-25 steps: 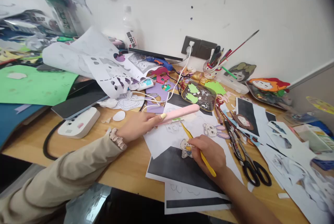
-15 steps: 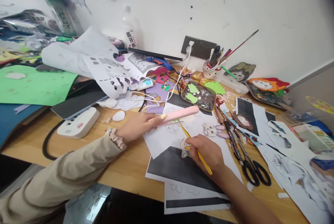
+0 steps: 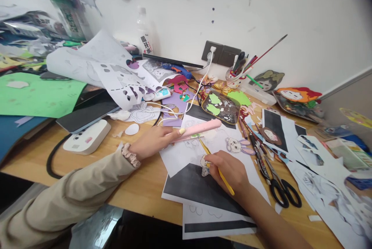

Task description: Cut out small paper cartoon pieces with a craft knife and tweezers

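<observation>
Head view shows my right hand [image 3: 229, 171] curled around a thin yellow paintbrush handle [image 3: 216, 167], fingers pinched on it as on a pen, while the fingertips also press on a small cut-out paper figure of a cartoon animal [image 3: 204, 162]. That figure lies directly under and just left of this hand, on the edge where a white printed sheet [image 3: 180, 154] meets a black-printed sheet [image 3: 194, 187] on the wooden desk [image 3: 139, 187]. The brush handle runs on a diagonal, its far end pointing up and left toward the pink tool, its near end slanting right past my knuckles.

My left hand [image 3: 154, 140] lies farther left, closed around one end of a long pink rounded tool [image 3: 200, 127], whose long axis runs nearly level, left to right, its free end hanging above the white sheet just beyond the brush tip. So the right hand is the one on the cut-out; the left is near but apart from it.

Black-handled scissors [image 3: 280, 191] lie to the right, well apart from both hands.
</observation>
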Action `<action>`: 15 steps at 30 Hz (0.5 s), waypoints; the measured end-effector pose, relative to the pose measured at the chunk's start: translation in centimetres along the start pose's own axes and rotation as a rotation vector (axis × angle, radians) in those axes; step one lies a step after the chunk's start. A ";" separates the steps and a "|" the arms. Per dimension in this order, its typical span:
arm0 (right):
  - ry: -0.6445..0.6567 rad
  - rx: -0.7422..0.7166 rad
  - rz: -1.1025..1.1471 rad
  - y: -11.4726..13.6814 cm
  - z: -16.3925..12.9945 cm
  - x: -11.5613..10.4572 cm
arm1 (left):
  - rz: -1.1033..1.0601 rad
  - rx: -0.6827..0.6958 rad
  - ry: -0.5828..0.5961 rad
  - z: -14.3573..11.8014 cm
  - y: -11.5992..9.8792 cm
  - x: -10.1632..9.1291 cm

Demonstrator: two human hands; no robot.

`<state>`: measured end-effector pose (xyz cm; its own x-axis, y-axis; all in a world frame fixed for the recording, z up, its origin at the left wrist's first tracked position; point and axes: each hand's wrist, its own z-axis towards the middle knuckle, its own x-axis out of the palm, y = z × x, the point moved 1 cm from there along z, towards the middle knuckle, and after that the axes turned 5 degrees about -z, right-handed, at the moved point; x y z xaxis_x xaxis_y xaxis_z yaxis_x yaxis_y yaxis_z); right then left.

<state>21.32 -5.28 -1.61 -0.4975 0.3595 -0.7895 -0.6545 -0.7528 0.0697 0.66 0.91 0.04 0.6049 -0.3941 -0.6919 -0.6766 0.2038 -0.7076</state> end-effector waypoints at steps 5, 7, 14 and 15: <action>0.004 0.010 0.003 0.1 0.0 0.0 | 0.034 -0.003 0.041 0.0 -0.1 0.0; -0.019 0.008 0.002 0.2 0.0 -0.1 | 0.027 -0.014 0.049 0.0 -0.1 0.0; -0.028 -0.037 -0.010 0.5 0.4 -0.3 | 0.021 0.013 0.059 0.1 0.0 0.2; -0.021 -0.040 -0.011 0.6 0.4 -0.2 | 0.021 0.012 0.060 0.1 0.0 0.2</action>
<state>20.83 -5.55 -1.17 -0.5028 0.3788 -0.7770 -0.6370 -0.7700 0.0368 0.78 0.93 -0.11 0.5644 -0.4425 -0.6969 -0.6835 0.2229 -0.6951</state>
